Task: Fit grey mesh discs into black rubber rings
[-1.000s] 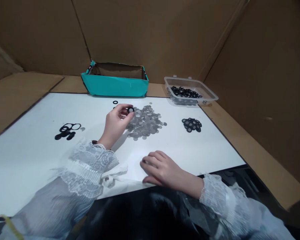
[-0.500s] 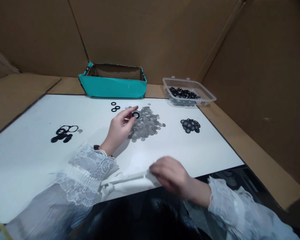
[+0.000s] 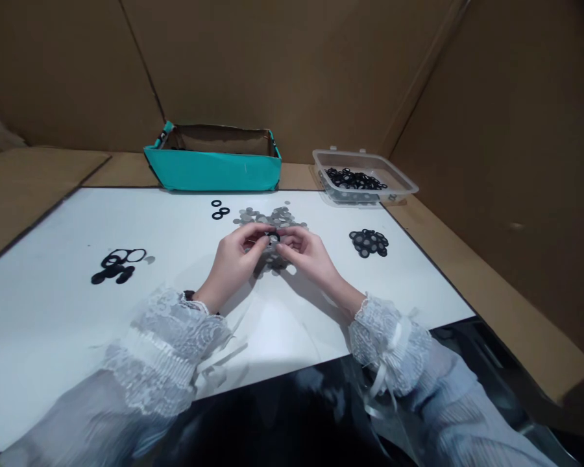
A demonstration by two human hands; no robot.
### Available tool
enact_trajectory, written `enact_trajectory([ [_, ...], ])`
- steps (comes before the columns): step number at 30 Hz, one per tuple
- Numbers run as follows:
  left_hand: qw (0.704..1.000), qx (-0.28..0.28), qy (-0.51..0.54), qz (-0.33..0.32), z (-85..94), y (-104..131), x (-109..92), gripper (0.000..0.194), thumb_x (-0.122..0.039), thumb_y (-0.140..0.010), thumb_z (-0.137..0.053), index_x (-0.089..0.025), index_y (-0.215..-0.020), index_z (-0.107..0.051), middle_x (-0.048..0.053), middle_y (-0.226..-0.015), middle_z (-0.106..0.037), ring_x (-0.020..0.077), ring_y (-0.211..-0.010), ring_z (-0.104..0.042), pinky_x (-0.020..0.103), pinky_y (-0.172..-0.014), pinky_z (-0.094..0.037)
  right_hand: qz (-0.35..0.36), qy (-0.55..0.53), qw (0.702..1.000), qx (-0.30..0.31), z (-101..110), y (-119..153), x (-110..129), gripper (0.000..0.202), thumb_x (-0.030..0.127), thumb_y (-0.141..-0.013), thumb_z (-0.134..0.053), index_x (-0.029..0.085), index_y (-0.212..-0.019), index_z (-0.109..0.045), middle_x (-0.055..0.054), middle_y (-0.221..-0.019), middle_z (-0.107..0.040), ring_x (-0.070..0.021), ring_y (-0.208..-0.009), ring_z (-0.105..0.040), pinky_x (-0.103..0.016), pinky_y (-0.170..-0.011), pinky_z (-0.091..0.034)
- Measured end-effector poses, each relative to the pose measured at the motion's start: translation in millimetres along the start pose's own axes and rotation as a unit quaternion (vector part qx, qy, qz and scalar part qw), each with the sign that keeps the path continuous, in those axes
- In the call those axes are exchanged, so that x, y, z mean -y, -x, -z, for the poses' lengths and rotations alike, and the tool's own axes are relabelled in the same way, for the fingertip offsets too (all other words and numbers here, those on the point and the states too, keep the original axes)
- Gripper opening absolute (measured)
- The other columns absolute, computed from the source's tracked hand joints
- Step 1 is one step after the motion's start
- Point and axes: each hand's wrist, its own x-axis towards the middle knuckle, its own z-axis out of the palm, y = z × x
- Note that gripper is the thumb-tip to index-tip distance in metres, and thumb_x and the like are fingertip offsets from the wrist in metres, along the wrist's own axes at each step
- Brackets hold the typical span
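Over the pile of small grey discs (image 3: 281, 216), both hands meet at a black ring (image 3: 275, 233). My left hand (image 3: 234, 257) pinches the ring from the left between thumb and fingertips. From the other side, my right hand (image 3: 312, 251) has its thumb and fingers closed at the ring's right edge. Something pale shows in the ring's middle; whether a disc sits in it or behind it I cannot tell. Left of the pile lie 3 loose black rings (image 3: 217, 215). A heap of black rings with grey centres (image 3: 368, 243) rests to the right.
On the white board (image 3: 53, 324), black discs and rings (image 3: 114, 267) lie at the left. A teal-fronted box (image 3: 219, 172) stands at the back. Beside it, a clear plastic container (image 3: 399, 185) holds many black rings. Cardboard walls (image 3: 292, 78) enclose the back and right.
My right hand has come up from the board's front edge, where it was by the white ribbon, to the ring. My left hand still holds the ring. The view has shifted slightly.
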Motion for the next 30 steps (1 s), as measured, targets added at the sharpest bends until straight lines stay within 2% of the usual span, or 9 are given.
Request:
enact_trajectory([
  [4, 1.000, 0.018, 0.003, -0.001, -1.0, 2.7, -2.6, 0.021, -0.029, -0.084, -0.058, -0.019, -0.097, -0.071, 0.009, -0.103, -0.072, 0.0228, -0.095, -0.067, 0.037, -0.087, -0.054, -0.003, 0.018, 1.000, 0.014, 0.3, 0.8, -1.4, 0.022, 0.034, -0.072, -0.068, 0.015, -0.082, -0.062, 0.001, -0.067, -0.059, -0.0106, -0.060, -0.053, -0.026, -0.057, -0.044],
  [8, 0.999, 0.028, 0.013, 0.013, 0.2, 2.9, -4.8, 0.021, -0.030, -0.083, -0.059, -0.019, -0.095, -0.072, 0.008, -0.100, -0.073, 0.0227, -0.091, -0.068, 0.037, -0.084, -0.055, -0.002, 0.033, 0.999, 0.022, 3.0, 1.5, 0.8, 0.020, 0.035, -0.073, -0.067, 0.016, -0.074, -0.060, 0.003, -0.062, -0.055, -0.0089, -0.056, -0.049, -0.025, -0.053, -0.039],
  [14, 0.998, 0.047, 0.025, 0.036, 3.8, 2.4, -8.4, 0.020, -0.030, -0.080, -0.061, -0.018, -0.093, -0.071, 0.008, -0.094, -0.074, 0.0218, -0.085, -0.068, 0.035, -0.077, -0.056, -0.005, 0.020, 0.999, 0.050, 6.1, 0.9, 3.3, 0.018, 0.033, -0.075, -0.065, 0.016, -0.076, -0.058, 0.003, -0.064, -0.055, -0.0091, -0.056, -0.051, -0.025, -0.055, -0.041],
  [18, 0.997, 0.061, -0.008, 0.038, 6.8, 2.5, -10.6, 0.018, -0.030, -0.078, -0.063, -0.018, -0.088, -0.071, 0.007, -0.089, -0.074, 0.0212, -0.081, -0.068, 0.034, -0.075, -0.056, -0.009, 0.057, 0.996, 0.070, 6.0, 1.2, 4.2, 0.013, 0.028, -0.078, -0.060, 0.016, -0.076, -0.056, 0.002, -0.064, -0.055, -0.0093, -0.057, -0.050, -0.024, -0.053, -0.038],
  [24, 0.994, 0.085, -0.047, 0.051, 10.0, 1.4, -10.2, 0.018, -0.036, -0.077, -0.063, -0.019, -0.077, -0.068, 0.004, -0.074, -0.071, 0.0193, -0.068, -0.065, 0.030, -0.060, -0.052, 0.048, 0.171, 0.983, 0.048, 4.7, 6.8, 5.2, 0.014, 0.027, -0.081, -0.057, 0.017, -0.071, -0.055, 0.001, -0.064, -0.057, -0.0110, -0.060, -0.051, -0.025, -0.055, -0.037],
  [27, 0.991, 0.099, -0.028, 0.086, 9.2, 1.0, -9.3, 0.018, -0.035, -0.077, -0.062, -0.018, -0.074, -0.066, 0.004, -0.067, -0.068, 0.0177, -0.059, -0.061, 0.028, -0.051, -0.047, 0.042, 0.152, 0.987, 0.024, 4.4, 7.9, 3.5, 0.015, 0.028, -0.081, -0.057, 0.017, -0.071, -0.055, 0.000, -0.064, -0.057, -0.0117, -0.060, -0.052, -0.026, -0.056, -0.039],
  [30, 0.990, 0.092, -0.006, 0.109, 5.5, 2.9, -10.1, 0.018, -0.034, -0.078, -0.061, -0.017, -0.073, -0.065, 0.004, -0.065, -0.066, 0.0169, -0.058, -0.060, 0.027, -0.050, -0.045, 0.022, 0.089, 0.996, -0.004, 1.0, 7.7, 1.2, 0.017, 0.031, -0.079, -0.059, 0.017, -0.071, -0.056, 0.001, -0.060, -0.056, -0.0110, -0.056, -0.052, -0.025, -0.054, -0.040],
])
